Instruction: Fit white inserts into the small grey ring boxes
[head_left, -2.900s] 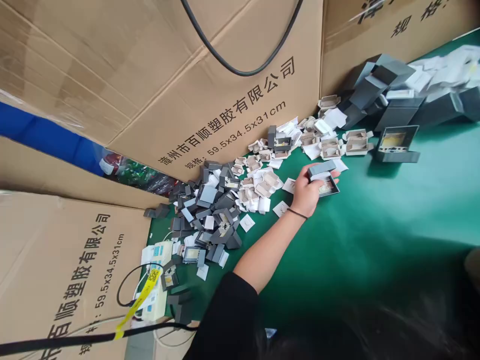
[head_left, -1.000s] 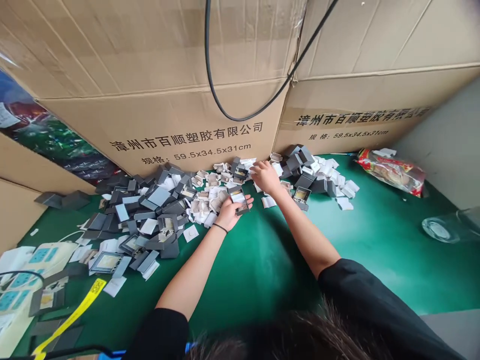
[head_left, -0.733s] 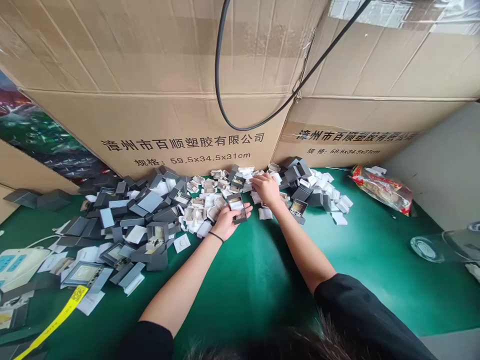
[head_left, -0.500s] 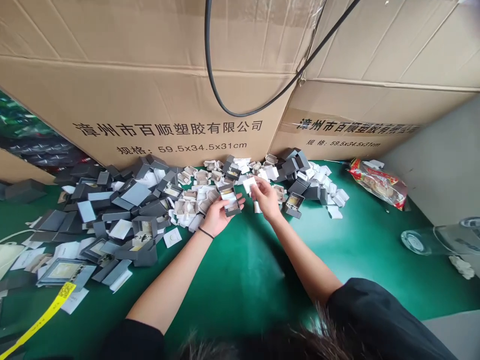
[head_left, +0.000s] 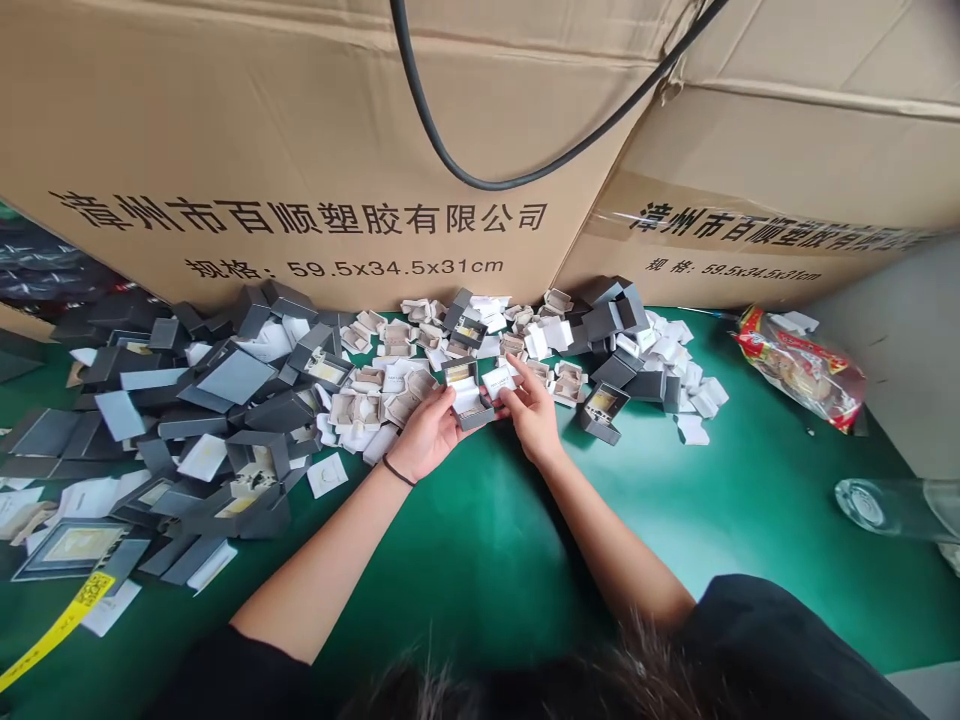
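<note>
My left hand (head_left: pixel 425 437) grips a small open grey box (head_left: pixel 466 392) with a pale lining, held just above the green table (head_left: pixel 480 540). My right hand (head_left: pixel 534 415) pinches a small white card (head_left: pixel 498 381) right beside the box's open side. Both hands hover at the front edge of a heap of beige inserts and white cards (head_left: pixel 390 385). A pile of grey boxes and lids (head_left: pixel 225 400) spreads to the left. Another clump of grey boxes (head_left: pixel 615 320) lies to the right, one open box (head_left: pixel 602 412) standing apart.
Large printed cardboard cartons (head_left: pixel 300 150) wall off the back, with a black cable (head_left: pixel 487 180) hanging across them. A red snack bag (head_left: pixel 799 365) and a glass lid (head_left: pixel 881 505) lie at the right. A yellow tag (head_left: pixel 60 625) sits at the lower left.
My right hand picked a white card out of the heap and brought it back to the box in my left hand. The camera has tilted and moved closer to the cartons.
</note>
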